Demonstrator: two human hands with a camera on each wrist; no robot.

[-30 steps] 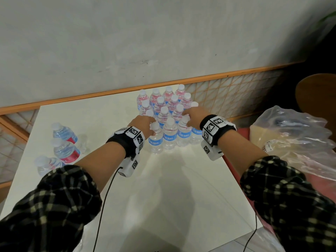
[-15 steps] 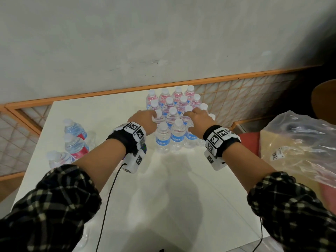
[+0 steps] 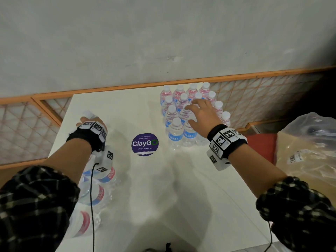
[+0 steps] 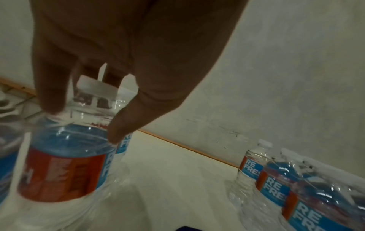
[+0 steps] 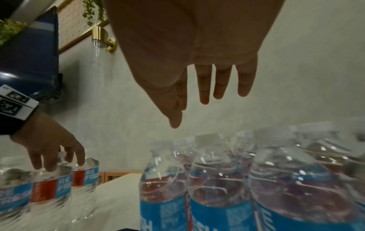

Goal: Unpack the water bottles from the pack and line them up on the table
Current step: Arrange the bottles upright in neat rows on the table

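Observation:
Several clear water bottles (image 3: 175, 131) with blue and red labels stand packed together at the table's back right. My right hand (image 3: 196, 110) hovers just over their white caps, fingers straight and spread, holding nothing; the right wrist view shows the hand (image 5: 209, 107) above the bottles (image 5: 217, 179). At the table's left edge my left hand (image 3: 87, 118) grips one upright bottle (image 3: 89, 113) by its shoulder, under the cap. In the left wrist view the hand (image 4: 85, 123) curls its fingers round that bottle (image 4: 63, 164). A row of bottles (image 3: 98, 193) stands under my left forearm.
The white table (image 3: 154, 188) carries a round purple ClayGo sticker (image 3: 145, 143) between the two groups. A crumpled clear plastic bag (image 3: 309, 142) lies off the right edge. An orange-framed lattice rail (image 3: 127, 87) and a grey wall close the back.
My left hand has left the packed group and moved a bottle to the left edge, at the far end of the row. My right hand stays over the group, now spread.

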